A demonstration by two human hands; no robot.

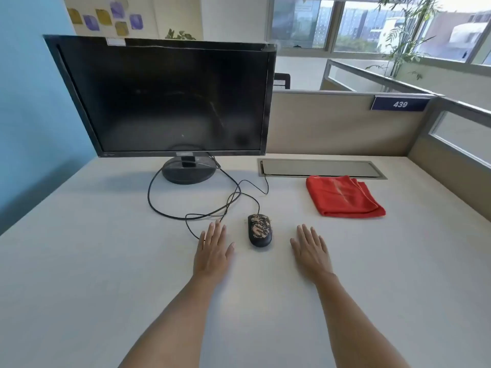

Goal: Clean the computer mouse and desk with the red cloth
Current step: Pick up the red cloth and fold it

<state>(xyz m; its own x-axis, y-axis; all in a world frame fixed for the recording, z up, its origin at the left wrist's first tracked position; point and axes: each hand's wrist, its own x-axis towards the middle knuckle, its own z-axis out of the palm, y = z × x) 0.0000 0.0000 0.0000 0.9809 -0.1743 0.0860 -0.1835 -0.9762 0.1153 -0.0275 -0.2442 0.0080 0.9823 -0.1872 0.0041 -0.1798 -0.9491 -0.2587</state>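
Not begun yet. Left hand (212, 251), right hand (312, 251) flat on surface (106, 261), fingers apart, empty. Dirty mouse (259, 230) btwn them. Red cloth (342, 196) far right, untouched. Next, prob.: right hand picks up cloth.

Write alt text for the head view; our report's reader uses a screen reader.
Two empty hands, left hand and right hand, lie flat on a pale desk flanking a dirt-speckled black mouse. A folded red cloth lies untouched beyond the right hand.

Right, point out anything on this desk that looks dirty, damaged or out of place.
The mouse between the two flat hands is caked with tan, crusty grime across its top. The red cloth also carries a pale smear. The mouse cable lies in loose loops.
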